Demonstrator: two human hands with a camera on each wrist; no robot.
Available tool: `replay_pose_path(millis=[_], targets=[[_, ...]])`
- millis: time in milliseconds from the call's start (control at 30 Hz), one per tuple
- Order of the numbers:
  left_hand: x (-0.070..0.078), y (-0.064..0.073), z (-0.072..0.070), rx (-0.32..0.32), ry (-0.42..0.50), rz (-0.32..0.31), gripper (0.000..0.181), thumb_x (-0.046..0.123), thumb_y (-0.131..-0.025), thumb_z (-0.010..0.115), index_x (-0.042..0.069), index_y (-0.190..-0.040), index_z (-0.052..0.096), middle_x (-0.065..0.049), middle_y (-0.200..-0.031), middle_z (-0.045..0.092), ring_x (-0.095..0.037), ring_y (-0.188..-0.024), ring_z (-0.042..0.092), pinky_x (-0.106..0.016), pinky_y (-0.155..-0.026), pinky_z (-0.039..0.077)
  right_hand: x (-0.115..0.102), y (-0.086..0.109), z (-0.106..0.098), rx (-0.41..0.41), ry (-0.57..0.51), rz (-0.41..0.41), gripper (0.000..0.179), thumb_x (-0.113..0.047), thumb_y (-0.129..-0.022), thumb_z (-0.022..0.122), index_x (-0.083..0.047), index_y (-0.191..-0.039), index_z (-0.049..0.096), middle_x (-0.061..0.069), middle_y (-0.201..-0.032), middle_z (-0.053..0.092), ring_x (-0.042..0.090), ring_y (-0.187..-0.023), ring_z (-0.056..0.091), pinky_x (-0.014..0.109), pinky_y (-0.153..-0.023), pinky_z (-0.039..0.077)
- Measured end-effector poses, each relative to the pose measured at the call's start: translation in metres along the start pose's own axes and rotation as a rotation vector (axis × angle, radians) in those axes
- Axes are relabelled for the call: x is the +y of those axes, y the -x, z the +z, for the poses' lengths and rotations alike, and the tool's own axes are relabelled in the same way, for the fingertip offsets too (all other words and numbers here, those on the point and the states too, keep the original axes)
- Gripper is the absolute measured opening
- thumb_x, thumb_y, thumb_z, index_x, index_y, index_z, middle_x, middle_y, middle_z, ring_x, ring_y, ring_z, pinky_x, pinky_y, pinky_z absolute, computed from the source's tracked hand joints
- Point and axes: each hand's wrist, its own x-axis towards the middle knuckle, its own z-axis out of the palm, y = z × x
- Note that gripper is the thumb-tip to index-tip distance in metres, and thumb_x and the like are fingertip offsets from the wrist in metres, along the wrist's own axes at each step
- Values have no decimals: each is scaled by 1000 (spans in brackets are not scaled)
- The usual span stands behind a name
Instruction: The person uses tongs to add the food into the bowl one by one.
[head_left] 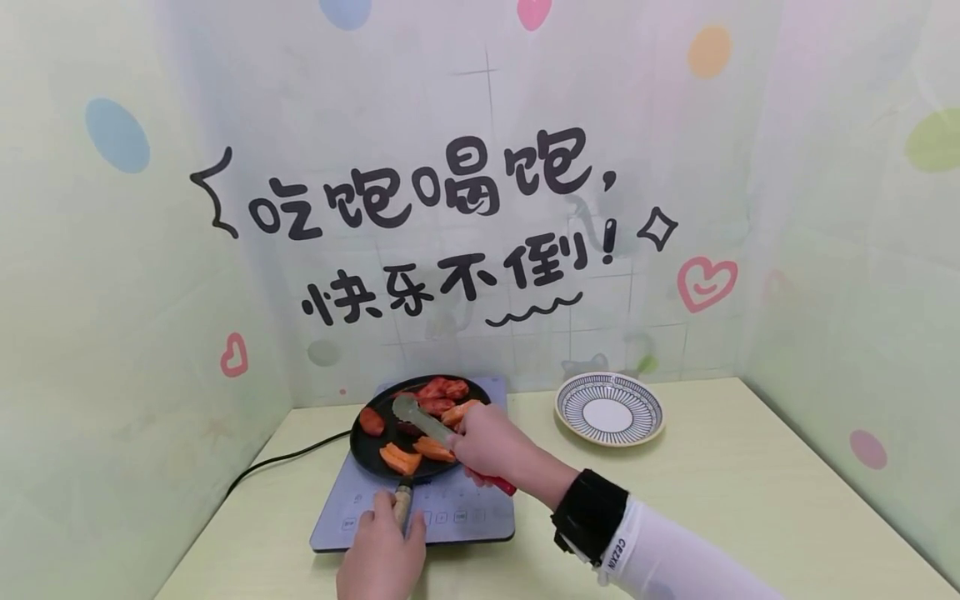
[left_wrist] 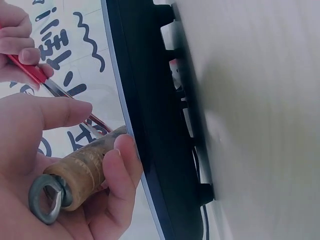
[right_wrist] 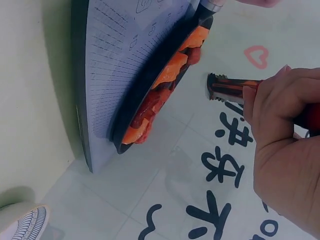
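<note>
A black frying pan [head_left: 369, 454] holds dark red pieces of marinated meat [head_left: 437, 389] and several orange slices of food [head_left: 400, 458]. My left hand [head_left: 382, 554] holds the pan's wooden handle [left_wrist: 82, 172], fingers wrapped below it and a metal ring at its end. The right hand [head_left: 497, 446] grips metal tongs [head_left: 426, 421] by their red handles [left_wrist: 31, 72]. The tongs' toothed tips [right_wrist: 216, 86] are above the food, clear of it in the right wrist view, and nothing shows between them.
Under the pan is a flat induction cooker [head_left: 337, 521] with a black cord [head_left: 288, 456] running left. A patterned plate [head_left: 607, 415] stands at the back right of the pale table [head_left: 675, 517]. Walls with printed lettering [head_left: 420, 200] close in the back and sides.
</note>
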Motion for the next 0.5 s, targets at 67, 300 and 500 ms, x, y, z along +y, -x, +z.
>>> replay_pose_path(millis=[67, 300, 500], targets=[[0, 0, 0, -1, 1, 2, 48, 36, -99, 70, 3, -130, 52, -21, -100, 62, -31, -71, 62, -50, -63, 50, -2, -1, 1, 4, 13, 3, 41, -17, -106, 65, -5, -67, 70, -1, -44, 51, 12, -36, 46, 23, -38, 41], [2, 2, -2, 9, 1, 16, 47, 36, -99, 70, 4, -129, 52, -20, -100, 62, -31, -71, 63, -50, -62, 51, 1, 0, 5, 1, 38, 17, 45, -20, -106, 66, -6, -63, 67, -1, -43, 52, 12, -36, 48, 24, -39, 40], [-2, 3, -2, 12, 2, 29, 49, 36, -100, 69, 3, -130, 51, -22, -99, 61, -33, -72, 63, -51, -62, 51, 3, 2, 9, 0, 13, -5, 46, -19, -106, 65, -8, -62, 65, -2, -43, 51, 12, -35, 47, 23, -39, 40]])
